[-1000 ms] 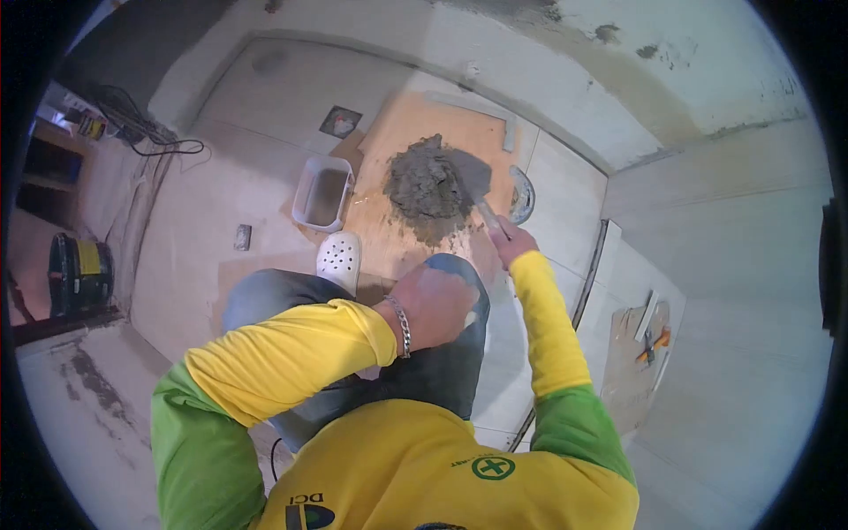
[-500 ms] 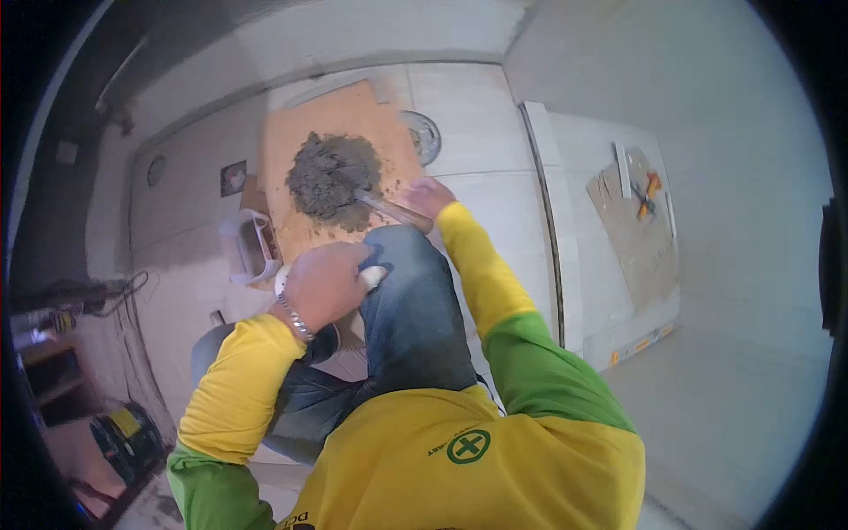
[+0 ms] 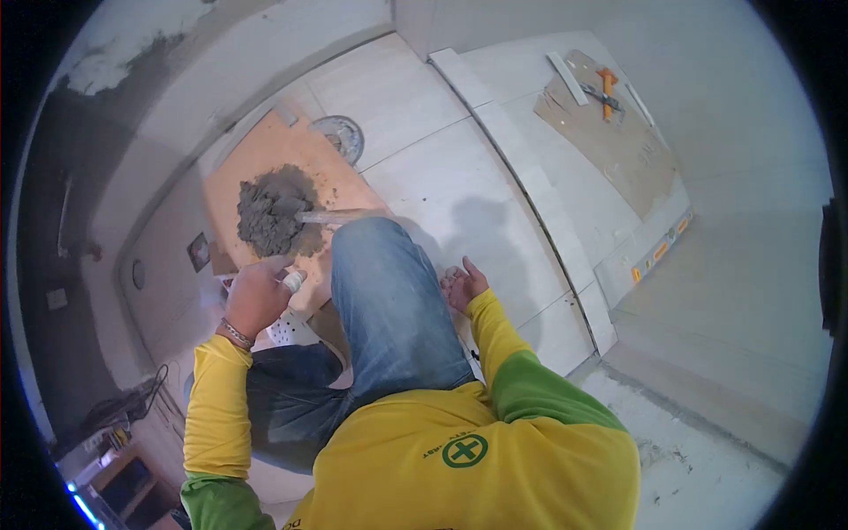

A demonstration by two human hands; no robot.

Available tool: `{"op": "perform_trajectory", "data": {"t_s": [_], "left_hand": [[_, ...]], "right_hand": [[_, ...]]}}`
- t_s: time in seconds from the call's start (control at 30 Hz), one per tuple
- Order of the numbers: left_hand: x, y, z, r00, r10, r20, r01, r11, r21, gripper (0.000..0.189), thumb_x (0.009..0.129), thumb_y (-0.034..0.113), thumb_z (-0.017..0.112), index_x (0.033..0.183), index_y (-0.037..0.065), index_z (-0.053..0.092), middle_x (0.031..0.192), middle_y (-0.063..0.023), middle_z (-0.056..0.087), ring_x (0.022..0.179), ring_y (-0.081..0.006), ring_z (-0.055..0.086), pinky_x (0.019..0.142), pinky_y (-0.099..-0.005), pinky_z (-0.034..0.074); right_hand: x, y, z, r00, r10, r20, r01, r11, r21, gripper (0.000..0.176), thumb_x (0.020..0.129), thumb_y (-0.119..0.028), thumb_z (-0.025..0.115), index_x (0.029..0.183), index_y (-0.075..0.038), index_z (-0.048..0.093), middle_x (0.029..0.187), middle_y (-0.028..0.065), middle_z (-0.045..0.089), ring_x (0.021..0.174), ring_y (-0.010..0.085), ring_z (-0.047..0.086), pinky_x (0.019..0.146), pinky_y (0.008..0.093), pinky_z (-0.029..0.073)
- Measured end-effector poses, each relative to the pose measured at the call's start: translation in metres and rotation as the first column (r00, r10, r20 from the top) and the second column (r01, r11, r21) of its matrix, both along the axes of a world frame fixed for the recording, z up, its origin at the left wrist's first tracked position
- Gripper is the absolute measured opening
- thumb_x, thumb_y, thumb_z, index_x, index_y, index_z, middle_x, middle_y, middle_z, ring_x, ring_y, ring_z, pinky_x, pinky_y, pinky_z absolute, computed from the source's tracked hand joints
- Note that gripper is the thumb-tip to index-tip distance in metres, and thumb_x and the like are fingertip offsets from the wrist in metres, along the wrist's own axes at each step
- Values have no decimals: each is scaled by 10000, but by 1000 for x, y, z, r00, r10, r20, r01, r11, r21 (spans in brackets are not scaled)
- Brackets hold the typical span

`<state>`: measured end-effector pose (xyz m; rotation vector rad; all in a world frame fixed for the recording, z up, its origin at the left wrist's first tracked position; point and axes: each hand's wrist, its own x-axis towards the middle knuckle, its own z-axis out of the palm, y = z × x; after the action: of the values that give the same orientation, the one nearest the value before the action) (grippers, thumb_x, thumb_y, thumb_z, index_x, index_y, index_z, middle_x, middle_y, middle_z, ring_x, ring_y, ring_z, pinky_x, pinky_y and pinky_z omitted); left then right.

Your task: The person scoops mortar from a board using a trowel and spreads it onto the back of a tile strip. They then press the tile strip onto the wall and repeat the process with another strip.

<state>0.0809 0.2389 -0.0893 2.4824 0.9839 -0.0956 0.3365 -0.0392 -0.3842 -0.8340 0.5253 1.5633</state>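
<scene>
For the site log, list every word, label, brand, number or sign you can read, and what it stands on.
"DC", cut off, on the shirt.
Cross in green circle on the shirt; lettering beside it too blurred.
Orange-marked strip and cardboard: any lettering too small to read.

Tool handle: far end sunk in grey mound, shape there hidden; near end covered by knee. White item at left hand: too small to identify; held or wrapped on a finger, cannot tell. Right hand: finger detail blurred. Clog: partly hidden behind leg and hand. Shirt: cut off at bottom edge, small lettering illegible. Shelf items, lower left: dim, indistinct.
</scene>
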Motion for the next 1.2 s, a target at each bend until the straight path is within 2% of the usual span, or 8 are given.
{"op": "perform_trajectory", "data": {"t_s": [0.13, 0.23, 0.37, 0.43, 0.67, 0.8, 0.9, 1.2], "left_hand": [[14, 7, -13, 997, -71, 37, 72, 997, -31, 302, 827, 278, 652, 987, 23, 672, 821, -200, 667, 777, -360, 652, 701, -402, 512], [27, 18, -13, 997, -79, -1, 79, 996, -51, 296, 830, 283, 652, 988, 33, 672, 835, -200, 665, 788, -364, 648, 700, -399, 509], [33, 23, -19, 997, -56, -48, 52, 995, -81, 295, 837, 284, 648, 998, 37, 672, 851, -204, 662, 816, -373, 644, 708, -401, 506], [29, 24, -24, 994, -71, -82, 66, 996, -65, 297, 837, 282, 648, 1001, 35, 671, 858, -204, 662, 823, -374, 644, 711, -401, 506], [30, 38, -34, 972, -80, -220, 51, 990, -134, 346, 840, 327, 632, 1020, 34, 671, 899, -204, 668, 828, -335, 658, 742, -402, 503], [-4, 81, -63, 985, 31, -169, -71, 969, -237, 359, 853, 291, 622, 1089, 22, 652, 833, -165, 676, 708, -237, 642, 663, -355, 498], [-9, 90, -47, 984, 129, -121, -152, 967, -205, 398, 873, 288, 599, 1163, 16, 617, 837, -164, 676, 680, -184, 633, 643, -330, 494], [-49, 74, 28, 865, 500, -38, -485, 814, -320, 471, 903, 276, 566, 1314, 48, 526, 947, -47, 653, 794, -116, 601, 654, -258, 455]], "right_hand": [[37, -41, -106, 955, -149, -257, 240, 896, 372, 539, 859, -637, 468, 772, -121, 595, 683, 94, 594, 666, 302, 581, 642, 496, 456], [46, -9, -4, 959, -279, 58, 281, 959, -36, 590, 844, -668, 452, 686, -106, 541, 659, 86, 542, 626, 290, 538, 618, 478, 455], [66, -40, 2, 896, -444, 14, 427, 870, 248, 540, 852, -648, 460, 704, -131, 504, 653, 75, 515, 604, 294, 536, 682, 511, 477], [72, -65, -53, 953, -232, 194, 293, 863, -410, 532, 843, -654, 473, 696, -143, 478, 671, 71, 524, 619, 292, 548, 666, 508, 480], [58, -16, -50, 932, 210, 296, -93, 926, -366, 508, 826, -623, 553, 872, -116, 547, 718, 53, 539, 613, 210, 536, 556, 384, 460], [11, 27, -25, 504, 601, 620, -354, 799, -487, 676, 855, -653, 451, 1135, -61, 618, 941, 120, 658, 827, 273, 622, 758, 404, 489], [-14, 31, -31, 430, 330, 840, -300, 930, -212, 676, 898, -620, 381, 1256, -75, 561, 1115, 151, 641, 1029, 294, 589, 919, 357, 426], [27, 21, 132, 650, 312, 693, -367, 927, -73, 562, 934, -465, 456, 1349, -86, 472, 1337, 167, 510, 1197, 296, 502, 1024, 346, 356]]}}
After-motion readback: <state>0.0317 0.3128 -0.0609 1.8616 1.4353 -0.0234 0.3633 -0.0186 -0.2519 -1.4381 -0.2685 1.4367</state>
